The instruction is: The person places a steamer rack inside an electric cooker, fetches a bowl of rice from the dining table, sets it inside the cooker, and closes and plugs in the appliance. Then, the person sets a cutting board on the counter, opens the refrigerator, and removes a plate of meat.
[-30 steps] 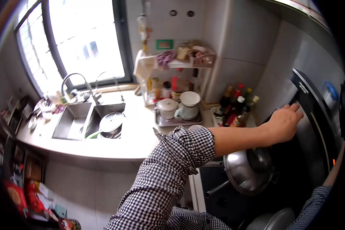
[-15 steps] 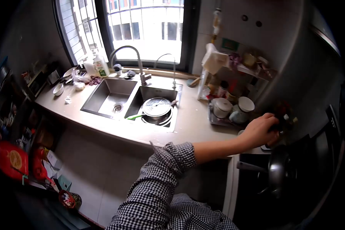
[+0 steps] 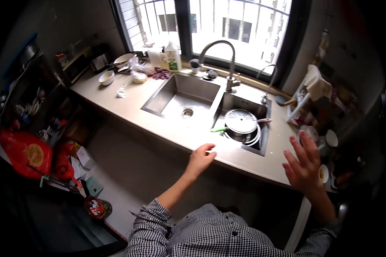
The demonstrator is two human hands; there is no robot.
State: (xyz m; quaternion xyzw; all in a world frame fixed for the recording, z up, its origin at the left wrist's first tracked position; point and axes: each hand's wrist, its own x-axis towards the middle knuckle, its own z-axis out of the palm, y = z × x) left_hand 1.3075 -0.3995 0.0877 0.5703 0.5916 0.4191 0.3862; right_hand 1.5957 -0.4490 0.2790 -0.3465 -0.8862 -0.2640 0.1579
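We see both hands released in the head view: the left hand, loosely curled, before the sink, and the right hand, fingers spread wide, to the sink's right. Whether the left touches the pale, smooth counter, we cannot tell. In the brushed-metal sink's right basin we find a stacked pan under a round, flat metal lid; its long axis runs roughly sideways, the green handle pointing toward the left basin. Right of the sink, just beside the right hand, we see a round white bowl.
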